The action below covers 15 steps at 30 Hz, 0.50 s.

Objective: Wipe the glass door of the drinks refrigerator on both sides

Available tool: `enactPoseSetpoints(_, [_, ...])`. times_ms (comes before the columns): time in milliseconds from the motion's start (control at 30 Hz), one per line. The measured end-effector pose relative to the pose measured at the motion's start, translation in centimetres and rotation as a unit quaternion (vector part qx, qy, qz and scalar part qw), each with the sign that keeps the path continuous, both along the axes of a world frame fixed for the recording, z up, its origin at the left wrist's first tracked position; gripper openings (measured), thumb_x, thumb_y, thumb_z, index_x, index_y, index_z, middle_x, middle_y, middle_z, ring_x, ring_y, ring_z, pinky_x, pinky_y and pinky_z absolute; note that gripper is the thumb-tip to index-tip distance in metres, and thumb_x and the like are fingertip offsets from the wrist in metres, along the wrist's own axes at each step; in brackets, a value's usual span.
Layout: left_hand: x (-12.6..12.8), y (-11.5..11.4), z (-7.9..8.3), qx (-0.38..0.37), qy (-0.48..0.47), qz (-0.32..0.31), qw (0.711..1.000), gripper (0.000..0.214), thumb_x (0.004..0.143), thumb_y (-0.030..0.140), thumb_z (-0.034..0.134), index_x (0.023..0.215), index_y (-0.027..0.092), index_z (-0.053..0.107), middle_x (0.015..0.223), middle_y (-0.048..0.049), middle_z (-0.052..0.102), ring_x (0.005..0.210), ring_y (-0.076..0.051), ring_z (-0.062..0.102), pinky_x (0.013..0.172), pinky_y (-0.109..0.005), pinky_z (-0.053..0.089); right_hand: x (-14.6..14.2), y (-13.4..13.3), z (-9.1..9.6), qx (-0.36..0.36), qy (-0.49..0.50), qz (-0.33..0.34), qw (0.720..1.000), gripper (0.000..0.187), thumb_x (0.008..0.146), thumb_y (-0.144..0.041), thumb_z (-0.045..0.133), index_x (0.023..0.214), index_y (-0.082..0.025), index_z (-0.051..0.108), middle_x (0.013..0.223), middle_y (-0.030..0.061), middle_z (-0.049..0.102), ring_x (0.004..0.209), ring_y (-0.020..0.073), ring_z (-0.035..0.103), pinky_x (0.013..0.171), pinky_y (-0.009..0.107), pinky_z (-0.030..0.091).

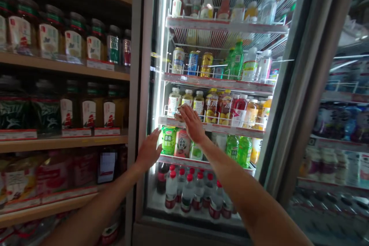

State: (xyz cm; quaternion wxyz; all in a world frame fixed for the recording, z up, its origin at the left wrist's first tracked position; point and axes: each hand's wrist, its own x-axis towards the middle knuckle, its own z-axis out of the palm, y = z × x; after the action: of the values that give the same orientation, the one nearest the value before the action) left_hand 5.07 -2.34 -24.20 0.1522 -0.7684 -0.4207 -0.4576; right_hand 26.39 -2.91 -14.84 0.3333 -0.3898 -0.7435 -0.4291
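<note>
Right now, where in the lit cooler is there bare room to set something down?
The cooler floor shows a bare patch at front left, bordered by the dark bottle behind and red-capped bottles to the right. The shelf at the right hand is crowded with drinks. Whether glass stands in front, I can't tell.

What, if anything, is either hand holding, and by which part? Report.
The left hand, fingers spread, shows nothing held. The right hand is stretched before shelved bottles; whether it grips anything cannot be told.
</note>
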Motion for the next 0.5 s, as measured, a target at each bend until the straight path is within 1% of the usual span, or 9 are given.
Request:
enactPoseSetpoints(67, [1.8,-0.8,1.4,0.012,-0.038,-0.051,0.998,0.052,0.08,0.017,0.035,0.132,0.016,0.039,0.138,-0.0094,0.046,0.129,-0.021,0.04,0.108,-0.043,0.034,0.4,-0.1,0.6,0.007,0.003,0.015,1.0,0.049,0.087,-0.007,0.037,0.134,-0.017,0.041,0.146,0.0112,0.034,0.139,0.0184,0.023,0.108,0.038,0.031])
enactPoseSetpoints(100, [2.9,-1.2,2.2,0.018,-0.057,-0.075,0.995,0.051,0.081,0.016,0.034,0.132,0.017,0.039,0.137,-0.0083,0.046,0.129,-0.019,0.04,0.109,-0.042,0.034,0.6,-0.2,0.5,0.014,0.009,0.014,1.0,0.047,0.087,-0.01,0.04,0.133,-0.016,0.043,0.146,0.0118,0.035,0.139,0.0195,0.023,0.109,0.039,0.03])
enactPoseSetpoints(200, [6.7,-1.9,4.2,0.035,-0.106,-0.138,0.984,0.047,0.083,0.015,0.031,0.129,0.016,0.042,0.135,-0.0081,0.048,0.129,-0.017,0.04,0.11,-0.04,0.034,1.5,-0.6,0.0,0.041,0.058,-0.028,0.997,0.047,0.085,-0.024,0.049,0.131,-0.015,0.044,0.146,0.0148,0.033,0.139,0.0266,0.021,0.11,0.051,0.022])
enactPoseSetpoints(267, [9.2,-1.8,5.0,0.035,-0.135,-0.164,0.977,0.047,0.083,0.014,0.032,0.129,0.014,0.042,0.135,-0.0099,0.047,0.129,-0.018,0.04,0.11,-0.04,0.034,2.1,-1.1,-0.2,0.043,0.058,-0.051,0.996,0.053,0.084,-0.031,0.052,0.133,-0.015,0.041,0.146,0.0157,0.033,0.138,0.0284,0.022,0.11,0.055,0.018])
enactPoseSetpoints(367, [12.0,-1.2,5.3,0.038,-0.178,-0.162,0.97,0.05,0.084,0.015,0.035,0.133,0.014,0.037,0.14,-0.0125,0.041,0.133,-0.021,0.034,0.109,-0.042,0.034,3.9,-2.1,0.0,0.026,-0.021,-0.049,0.998,0.059,0.085,-0.035,0.049,0.139,-0.016,0.033,0.145,0.0137,0.035,0.138,0.0263,0.022,0.111,0.053,0.014])
enactPoseSetpoints(433, [13.1,-0.8,5.8,0.06,-0.21,-0.136,0.966,0.049,0.086,0.021,0.037,0.134,0.015,0.034,0.14,-0.0133,0.039,0.135,-0.022,0.029,0.109,-0.043,0.033,6.2,-3.0,0.7,0.021,-0.084,-0.042,0.995,0.059,0.086,-0.037,0.046,0.14,-0.019,0.031,0.145,0.011,0.036,0.139,0.0246,0.021,0.112,0.051,0.012])
enactPoseSetpoints(500, [13.8,-0.4,6.9,0.092,-0.25,-0.094,0.959,0.046,0.088,0.028,0.039,0.132,0.015,0.037,0.135,-0.0147,0.043,0.133,-0.025,0.031,0.108,-0.045,0.033,9.2,-3.9,1.6,0.039,-0.103,-0.054,0.992,0.055,0.088,-0.037,0.042,0.14,-0.021,0.033,0.146,0.0094,0.035,0.139,0.0234,0.019,0.113,0.05,0.011])
